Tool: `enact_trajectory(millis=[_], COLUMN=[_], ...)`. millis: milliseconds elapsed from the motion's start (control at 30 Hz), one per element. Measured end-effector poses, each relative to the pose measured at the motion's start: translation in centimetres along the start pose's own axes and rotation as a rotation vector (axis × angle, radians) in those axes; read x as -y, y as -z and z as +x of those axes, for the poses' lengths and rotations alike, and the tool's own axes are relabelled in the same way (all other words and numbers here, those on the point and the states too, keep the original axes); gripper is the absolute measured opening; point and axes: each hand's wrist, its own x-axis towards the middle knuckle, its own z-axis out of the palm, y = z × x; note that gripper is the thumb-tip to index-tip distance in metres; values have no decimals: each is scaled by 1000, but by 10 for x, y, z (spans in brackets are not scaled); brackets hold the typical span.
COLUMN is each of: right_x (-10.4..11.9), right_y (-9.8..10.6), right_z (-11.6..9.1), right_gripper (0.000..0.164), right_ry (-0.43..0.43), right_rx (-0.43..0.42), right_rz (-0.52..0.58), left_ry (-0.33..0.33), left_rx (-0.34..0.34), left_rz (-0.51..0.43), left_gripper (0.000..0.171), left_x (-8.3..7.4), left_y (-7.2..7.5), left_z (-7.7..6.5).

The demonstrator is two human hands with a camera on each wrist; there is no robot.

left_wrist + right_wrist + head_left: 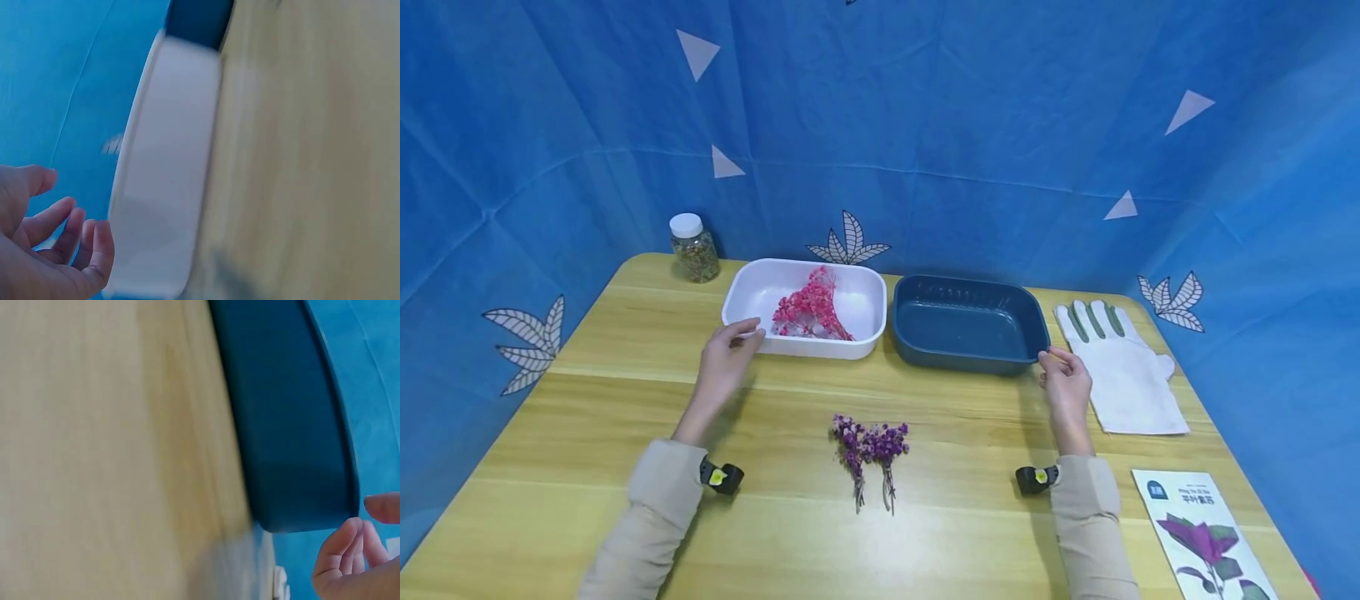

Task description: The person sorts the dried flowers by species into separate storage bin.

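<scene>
My left hand (727, 358) is at the front left corner of a white plastic basin (752, 287), fingers loosely bent and thumb apart from them. A bunch of pink dried flowers (811, 307) lies inside that basin. On the right, a dark blue basin (966, 363) stands beside the white one. The fingertips of my right hand (1066, 385) are right at its front right corner; the right wrist view shows a gap between thumb and fingers. Two small bunches of purple dried flowers (872, 446) lie on the table between my forearms.
A wooden table (790, 533) carries everything. At its back left is a lidded jar (696, 254) with dried bits. To the right lie a white glove (1123, 375) with green fingers and a seed packet (1202, 525). A blue curtain (925, 125) hangs behind.
</scene>
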Motion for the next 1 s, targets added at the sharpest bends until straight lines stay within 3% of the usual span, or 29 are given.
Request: enact_trajectory(millis=[167,400,733,1000], right_x=[-8,-12,-12,-13], right_y=[-1,-2,-2,0], right_z=[3,3,3,3], right_gripper=[48,52,51,53], right_ry=[-48,-51,-29,-56], right_rx=[21,49,57,70], right_rz=[-32,1,78,57], left_ry=[-37,-1,18,80], left_rx=[129,277,311,319], left_rz=[5,-7,82,177], left_gripper=[39,45,69,89], left_x=[-1,-5,-7,-2], left_y=[-26,-52,-73,-82], left_z=[-22,-54,-87,-100])
